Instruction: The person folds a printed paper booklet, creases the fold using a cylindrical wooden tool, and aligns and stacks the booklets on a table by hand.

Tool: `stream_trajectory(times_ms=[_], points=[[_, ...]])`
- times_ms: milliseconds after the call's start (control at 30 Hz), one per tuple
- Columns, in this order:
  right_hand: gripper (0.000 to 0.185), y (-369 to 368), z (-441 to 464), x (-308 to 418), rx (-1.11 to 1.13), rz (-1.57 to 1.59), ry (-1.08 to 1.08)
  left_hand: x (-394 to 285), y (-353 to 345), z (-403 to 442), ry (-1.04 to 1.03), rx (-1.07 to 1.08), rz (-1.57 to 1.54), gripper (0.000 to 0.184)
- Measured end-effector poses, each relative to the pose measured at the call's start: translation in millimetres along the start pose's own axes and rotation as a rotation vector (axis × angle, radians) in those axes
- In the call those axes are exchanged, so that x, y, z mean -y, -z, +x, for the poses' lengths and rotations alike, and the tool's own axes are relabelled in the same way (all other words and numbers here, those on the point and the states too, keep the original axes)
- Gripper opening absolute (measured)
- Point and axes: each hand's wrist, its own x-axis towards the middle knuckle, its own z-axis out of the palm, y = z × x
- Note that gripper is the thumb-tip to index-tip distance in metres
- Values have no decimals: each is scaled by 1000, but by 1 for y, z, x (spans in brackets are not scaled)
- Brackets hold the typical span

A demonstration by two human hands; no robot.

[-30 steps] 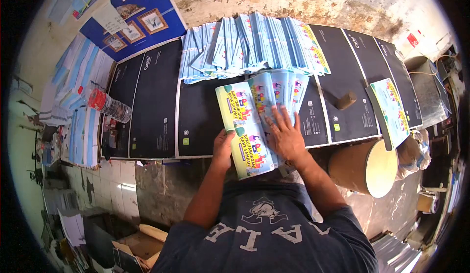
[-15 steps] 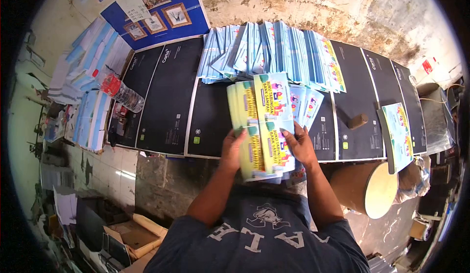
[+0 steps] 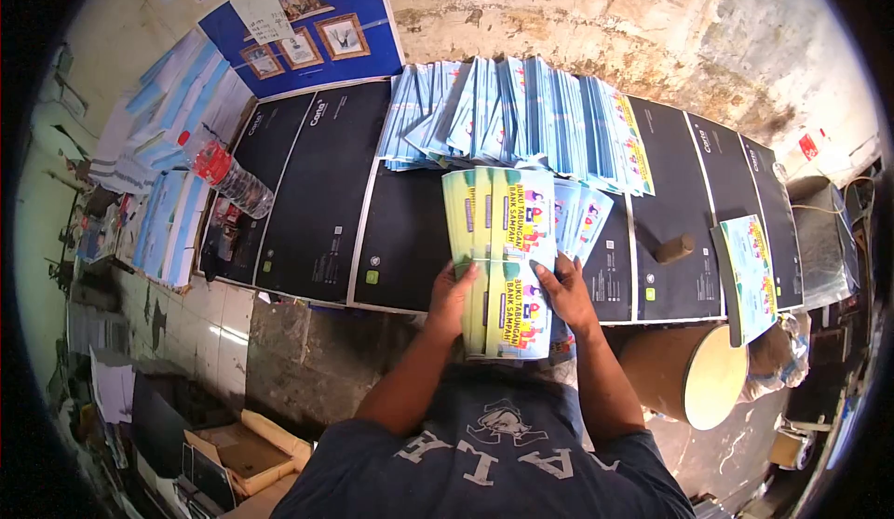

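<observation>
Between both hands is a stack of printed booklet sheets (image 3: 507, 268), yellow-green and light blue with pictures, slightly fanned at its left side. My left hand (image 3: 453, 299) grips the stack's left edge, thumb on top. My right hand (image 3: 567, 294) grips the right edge, thumb on top, fingers partly hidden. Beyond the stack's right side, more blue sheets (image 3: 589, 219) lie fanned on the black table (image 3: 400, 230). Behind them a long row of blue booklets (image 3: 512, 114) leans along the table's back.
A wooden block (image 3: 675, 248) and another pile of booklets (image 3: 748, 272) are on the right. At the left are a plastic bottle (image 3: 228, 173), paper stacks (image 3: 172, 128) and a blue picture board (image 3: 312, 30). A round drum (image 3: 694, 375) stands below the table's right side.
My right hand, earlier spread flat on the sheets, has closed on the stack's right edge. The sheets have been gathered into a more even stack. The view has shifted.
</observation>
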Motion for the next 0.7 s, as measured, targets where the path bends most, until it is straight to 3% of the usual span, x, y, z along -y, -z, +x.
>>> stream_trajectory(times_ms=[167, 233, 300, 333, 433, 467, 567, 700], points=[[38, -7, 4, -31, -24, -103, 5, -23, 14, 1, -179, -54, 271, 44], [35, -6, 6, -22, -5, 16, -16, -32, 24, 6, -206, -56, 297, 47], [41, -11, 1, -31, -180, -17, 55, -57, 46, 0, -162, 1, 174, 48], [53, -14, -6, -16, -235, 16, 82, -70, 37, -8, -155, 36, 45, 47], [62, -17, -2, -21, -85, -81, 91, -67, 35, -8, -256, 10, 222, 43], [52, -11, -1, -15, 5, -108, 51, -54, 29, -7, -192, -93, 189, 41], [40, -7, 2, -23, 44, -62, -38, -15, 7, 5, -286, 24, 246, 36], [50, -7, 7, -36, 23, -85, -62, 0, 3, 20, -209, -3, 236, 33]])
